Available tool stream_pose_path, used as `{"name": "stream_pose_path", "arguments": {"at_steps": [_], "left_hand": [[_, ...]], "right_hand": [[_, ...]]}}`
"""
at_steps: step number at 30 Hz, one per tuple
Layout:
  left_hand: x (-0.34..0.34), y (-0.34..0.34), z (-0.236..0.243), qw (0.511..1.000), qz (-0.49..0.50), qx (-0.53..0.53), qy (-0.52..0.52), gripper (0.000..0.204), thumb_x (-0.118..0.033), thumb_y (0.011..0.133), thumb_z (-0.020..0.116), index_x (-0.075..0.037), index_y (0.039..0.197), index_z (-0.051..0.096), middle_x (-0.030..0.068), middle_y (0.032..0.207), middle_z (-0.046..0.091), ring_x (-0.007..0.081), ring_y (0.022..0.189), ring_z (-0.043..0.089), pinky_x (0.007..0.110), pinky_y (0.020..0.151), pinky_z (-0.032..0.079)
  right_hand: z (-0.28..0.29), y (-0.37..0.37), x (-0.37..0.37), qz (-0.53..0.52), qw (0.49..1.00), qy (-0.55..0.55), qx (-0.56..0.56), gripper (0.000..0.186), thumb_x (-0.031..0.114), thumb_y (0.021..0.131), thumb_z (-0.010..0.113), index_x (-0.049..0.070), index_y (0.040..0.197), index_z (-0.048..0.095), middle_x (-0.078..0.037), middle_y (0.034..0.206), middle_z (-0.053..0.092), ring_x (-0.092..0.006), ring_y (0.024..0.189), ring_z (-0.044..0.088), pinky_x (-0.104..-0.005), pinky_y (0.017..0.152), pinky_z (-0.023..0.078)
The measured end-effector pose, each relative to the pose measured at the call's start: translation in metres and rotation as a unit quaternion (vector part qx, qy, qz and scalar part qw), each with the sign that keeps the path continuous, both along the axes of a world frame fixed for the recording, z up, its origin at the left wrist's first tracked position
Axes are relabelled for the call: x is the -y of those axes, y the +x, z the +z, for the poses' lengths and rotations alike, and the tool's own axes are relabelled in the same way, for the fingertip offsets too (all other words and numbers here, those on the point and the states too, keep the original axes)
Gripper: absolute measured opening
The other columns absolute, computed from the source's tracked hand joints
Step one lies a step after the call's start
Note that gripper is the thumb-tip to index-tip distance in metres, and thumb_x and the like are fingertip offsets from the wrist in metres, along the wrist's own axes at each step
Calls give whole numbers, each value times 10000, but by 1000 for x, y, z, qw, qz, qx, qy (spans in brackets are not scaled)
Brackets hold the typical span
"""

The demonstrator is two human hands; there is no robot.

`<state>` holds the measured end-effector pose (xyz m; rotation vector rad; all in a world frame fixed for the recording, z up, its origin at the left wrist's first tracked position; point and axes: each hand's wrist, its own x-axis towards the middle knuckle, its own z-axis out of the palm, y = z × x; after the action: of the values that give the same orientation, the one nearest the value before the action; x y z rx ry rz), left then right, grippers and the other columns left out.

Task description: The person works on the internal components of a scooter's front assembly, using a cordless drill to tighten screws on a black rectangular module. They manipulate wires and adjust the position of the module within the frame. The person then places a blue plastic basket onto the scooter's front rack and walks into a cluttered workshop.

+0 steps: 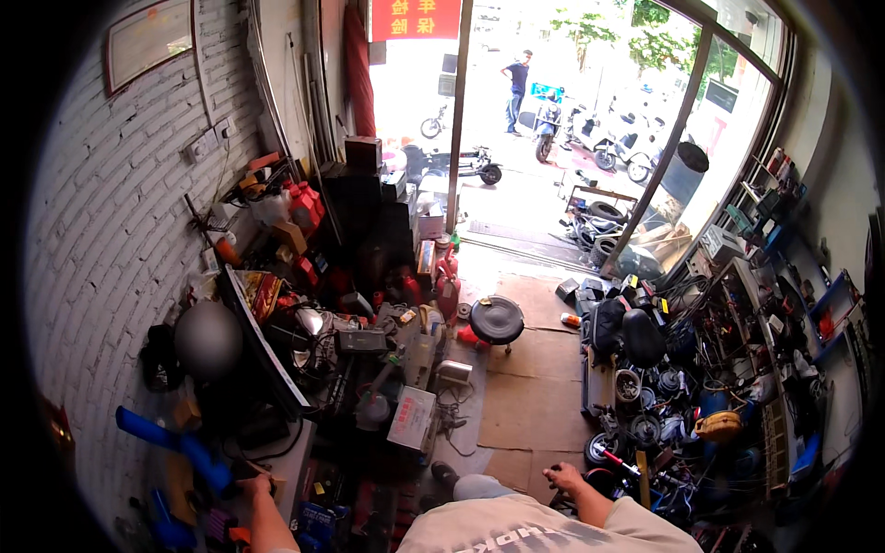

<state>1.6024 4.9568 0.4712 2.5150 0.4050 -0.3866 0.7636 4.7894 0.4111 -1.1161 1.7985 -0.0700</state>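
My left hand is at the lower left, by the edge of a grey bench. Beside its fingers is the end of a long, bent blue piece; whether they touch it, I cannot tell in the shadow. On the right, my right hand is in front of my body above the cardboard-covered floor, its fingers curled in. A small dark spot shows at those fingertips, too small to name. A red and white rod-shaped part lies to the right of that hand.
A round black stool stands ahead on the cardboard. Wheels and parts crowd the right side. A white box, tools and red jugs pile up on the left. Beyond the glass doorway are scooters and a person.
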Motion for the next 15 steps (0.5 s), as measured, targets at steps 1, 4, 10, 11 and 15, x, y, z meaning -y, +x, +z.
{"name": "stream_pose_path", "arguments": {"at_steps": [1,4,10,11,15], "left_hand": [[-2,4,-2,1000,6,-8,-23,1098,-127,636,978,-14,1525,343,326,1436,601,400,1330,629,447,1132,501],[-8,3,-7,996,-40,78,-20,1025,-149,662,958,1,1493,378,329,1430,598,385,1303,640,422,1118,501],[-39,-83,86,968,-41,20,-246,876,-113,730,845,-128,1495,418,110,1211,647,279,995,651,526,705,551],[-31,-98,73,964,-108,45,-238,859,-158,799,850,-205,1531,404,102,1234,665,311,947,691,429,497,548],[173,-316,129,847,-343,-248,-322,1046,-140,783,865,-160,1643,269,149,1195,644,276,944,723,428,634,658]], "right_hand": [[-3,-6,10,20,1000,-9,-11,615,410,951,787,-57,1333,666,-174,1108,775,-243,876,795,-360,706,626],[-16,-25,27,17,998,-47,-28,619,416,942,794,-49,1333,673,-180,1103,778,-243,862,796,-355,719,622],[62,7,87,-118,987,-53,94,485,483,984,737,34,1161,693,-100,1008,762,-200,766,756,-341,608,543],[80,19,104,-133,981,-51,128,491,493,1002,713,39,1185,676,-98,1034,766,-199,798,755,-343,631,546],[128,61,184,-178,916,-59,356,470,517,1066,631,76,1226,647,-90,1123,737,-184,966,706,-354,816,545]]}}
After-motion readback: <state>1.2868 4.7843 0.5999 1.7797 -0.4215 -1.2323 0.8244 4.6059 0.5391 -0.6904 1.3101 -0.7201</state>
